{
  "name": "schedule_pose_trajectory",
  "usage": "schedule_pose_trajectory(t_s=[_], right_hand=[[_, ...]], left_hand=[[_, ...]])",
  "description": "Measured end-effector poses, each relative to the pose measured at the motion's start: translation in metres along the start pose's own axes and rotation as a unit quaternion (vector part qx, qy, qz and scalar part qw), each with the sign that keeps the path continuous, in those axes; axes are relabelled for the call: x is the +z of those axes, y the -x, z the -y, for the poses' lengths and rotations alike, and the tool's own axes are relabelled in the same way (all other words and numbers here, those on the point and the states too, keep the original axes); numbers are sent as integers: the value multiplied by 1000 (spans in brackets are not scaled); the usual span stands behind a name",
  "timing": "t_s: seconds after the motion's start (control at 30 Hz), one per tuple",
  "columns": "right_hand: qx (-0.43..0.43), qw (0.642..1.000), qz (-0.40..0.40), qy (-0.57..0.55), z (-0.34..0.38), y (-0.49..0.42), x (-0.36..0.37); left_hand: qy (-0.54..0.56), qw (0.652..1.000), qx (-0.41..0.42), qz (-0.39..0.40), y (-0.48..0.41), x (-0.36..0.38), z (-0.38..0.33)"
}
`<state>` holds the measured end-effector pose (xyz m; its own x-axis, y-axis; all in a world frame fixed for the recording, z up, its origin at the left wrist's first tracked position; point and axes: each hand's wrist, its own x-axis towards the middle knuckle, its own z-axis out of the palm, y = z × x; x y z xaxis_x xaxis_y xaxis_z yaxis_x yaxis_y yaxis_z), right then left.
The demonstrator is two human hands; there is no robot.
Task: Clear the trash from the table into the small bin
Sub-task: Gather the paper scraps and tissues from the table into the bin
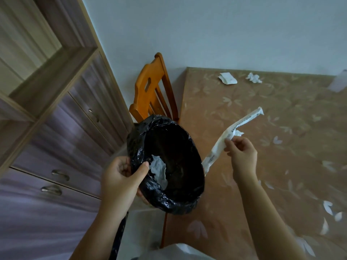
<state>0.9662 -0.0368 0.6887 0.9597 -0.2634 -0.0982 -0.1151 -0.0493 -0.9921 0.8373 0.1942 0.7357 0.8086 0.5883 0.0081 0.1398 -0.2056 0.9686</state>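
My left hand (120, 182) grips the near rim of a small bin (185, 198) lined with a black bag, held in the air beside the table's left edge. A crumpled white scrap (159, 170) lies inside the bin. My right hand (242, 152) pinches a long white plastic wrapper (219, 145) just right of the bin's rim; the wrapper stretches up over the table. At the far side of the brown flowered table (262, 113) lie a torn white wrapper (227, 78) and a crumpled tissue (253, 77).
An orange wooden chair (150, 91) stands behind the bin at the table's left end. A wooden cabinet with drawers (62, 128) fills the left side. A pale object (339, 81) sits at the table's far right edge. White fabric (178, 252) shows at the bottom.
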Motion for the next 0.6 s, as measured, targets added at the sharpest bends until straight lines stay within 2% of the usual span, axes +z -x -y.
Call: schedule_pose_trajectory(t_s=[0.1, 0.23, 0.33, 0.43, 0.53, 0.6], right_hand=[[-7, 997, 46, -68, 30, 16, 7], [27, 989, 144, -35, 42, 42, 30], [57, 970, 230, 46, 38, 58, 47], [63, 934, 311, 167, 33, 67, 58], [34, 885, 380, 269, 35, 71, 64], [-22, 868, 374, 325, 41, 71, 66]], left_hand=[[15, 1000, 5, 11, 1, 1, -2], [38, 999, 9, 17, 2, 1, -5], [58, 998, 12, 15, 4, 1, -7], [68, 997, 17, 9, 5, -3, -7], [67, 997, 20, -16, 4, -7, -8], [75, 997, 17, -30, 2, -13, -8]])
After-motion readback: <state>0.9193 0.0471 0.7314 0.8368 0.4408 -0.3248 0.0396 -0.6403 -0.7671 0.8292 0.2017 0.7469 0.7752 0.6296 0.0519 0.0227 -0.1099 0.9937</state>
